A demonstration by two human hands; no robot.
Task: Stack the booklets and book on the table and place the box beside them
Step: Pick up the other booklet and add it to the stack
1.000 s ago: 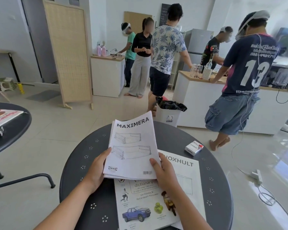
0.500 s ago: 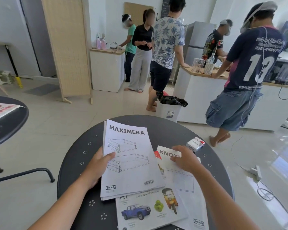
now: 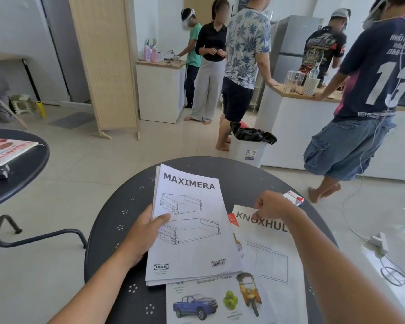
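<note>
The right hand (image 3: 270,205) is curled into a loose fist above the top edge of the KNOXHULT booklet (image 3: 267,244), fingers (image 3: 258,204) drawn together; whether they pinch the paper's corner or close on nothing cannot be told from this angle. Just beyond its knuckles, toward the far right rim of the round dark surface (image 3: 117,220), lies the small red-and-white box (image 3: 294,198), partly hidden behind the hand. That is the relation the next move turns on: the box lies directly ahead of the right hand, away from the body, very near it, and well apart from the left, so the right hand is clearly the one to take it. Its long axis seems to run slantwise, roughly along the rim, though too little of it shows to be sure. The left hand (image 3: 145,235) is clamped on the left edge of the MAXIMERA booklet (image 3: 192,225), thumb on the cover and the other fingers underneath, holding a few sheets together. This booklet lies long axis away from the body, overlapping the picture dictionary book (image 3: 211,300), whose lower cover with a blue truck and green apples shows nearest the person. The KNOXHULT booklet lies to the right, tucked partly under the other two. The papers overlap but are not squared, so the stacking looks unfinished, and the box is not yet beside them.
</note>
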